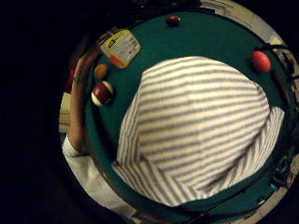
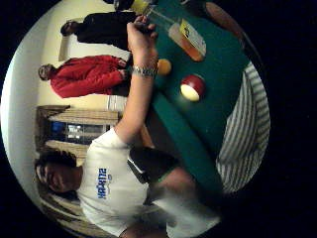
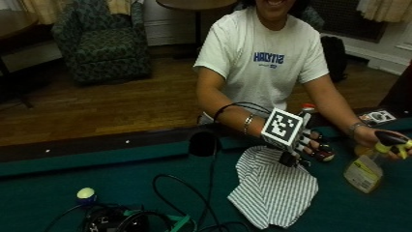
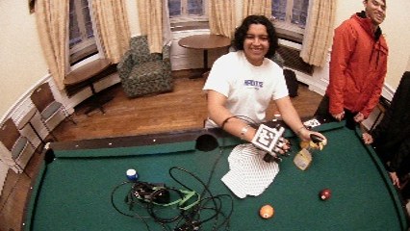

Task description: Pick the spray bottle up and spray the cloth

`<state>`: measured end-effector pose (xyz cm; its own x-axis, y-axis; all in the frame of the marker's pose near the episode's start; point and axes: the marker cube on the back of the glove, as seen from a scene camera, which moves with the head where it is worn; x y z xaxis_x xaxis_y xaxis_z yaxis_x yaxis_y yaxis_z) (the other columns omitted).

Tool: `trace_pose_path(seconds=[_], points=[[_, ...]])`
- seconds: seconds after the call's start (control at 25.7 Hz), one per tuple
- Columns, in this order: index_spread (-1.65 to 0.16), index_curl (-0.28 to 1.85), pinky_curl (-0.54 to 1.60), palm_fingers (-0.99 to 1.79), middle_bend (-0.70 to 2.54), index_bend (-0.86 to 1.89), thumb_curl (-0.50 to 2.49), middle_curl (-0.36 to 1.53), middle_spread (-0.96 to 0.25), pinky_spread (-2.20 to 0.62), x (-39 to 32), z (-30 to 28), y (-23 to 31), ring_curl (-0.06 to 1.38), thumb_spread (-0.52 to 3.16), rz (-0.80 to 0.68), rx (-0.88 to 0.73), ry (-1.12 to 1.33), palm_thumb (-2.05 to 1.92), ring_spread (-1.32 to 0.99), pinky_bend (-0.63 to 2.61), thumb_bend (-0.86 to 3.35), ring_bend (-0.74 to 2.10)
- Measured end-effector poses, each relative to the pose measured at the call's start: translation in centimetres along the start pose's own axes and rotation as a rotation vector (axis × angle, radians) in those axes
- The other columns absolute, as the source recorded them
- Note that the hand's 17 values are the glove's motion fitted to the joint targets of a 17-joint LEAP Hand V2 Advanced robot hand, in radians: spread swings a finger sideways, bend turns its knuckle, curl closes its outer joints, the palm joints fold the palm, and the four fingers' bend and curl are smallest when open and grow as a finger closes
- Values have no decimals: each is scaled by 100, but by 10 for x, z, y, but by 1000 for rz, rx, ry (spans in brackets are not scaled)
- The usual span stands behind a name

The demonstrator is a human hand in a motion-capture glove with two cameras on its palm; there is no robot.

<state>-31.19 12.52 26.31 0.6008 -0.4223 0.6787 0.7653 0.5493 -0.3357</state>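
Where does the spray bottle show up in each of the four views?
Little finger palm view: spray bottle on green felt beside the striped cloth.
Thumb palm view, in the bare hand.
Outside view.
Wide outside view.
Shared landmark: the striped cloth.

Cloth [image 3: 273,188] on table [image 3: 96,169], beside bottle [image 3: 363,173]

A wooden floor [image 4: 154,113] lies under a patterned armchair [image 4: 146,67]. Cream curtains [image 4: 115,26] hang by the windows, near a round table [image 4: 205,42].
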Motion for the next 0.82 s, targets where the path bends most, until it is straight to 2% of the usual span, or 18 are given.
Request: trace_pose_path(seconds=[0.39, 0.62, 0.82], points=[[-44, 37, 31, 36, 22, 16, 41, 36, -23, 20, 6, -42, 76, 28, 83, -58, -35, 85, 24, -18, 17, -4, 22], [-44, 36, 31, 37, 22, 17, 39, 36, -24, 20, 7, -60, 107, 29, 83, -81, -53, 144, 25, -18, 17, -4, 21], [-45, 35, 31, 37, 22, 17, 38, 36, -24, 20, 5, -75, 122, 29, 84, -89, -36, 293, 25, -18, 18, -3, 20]])
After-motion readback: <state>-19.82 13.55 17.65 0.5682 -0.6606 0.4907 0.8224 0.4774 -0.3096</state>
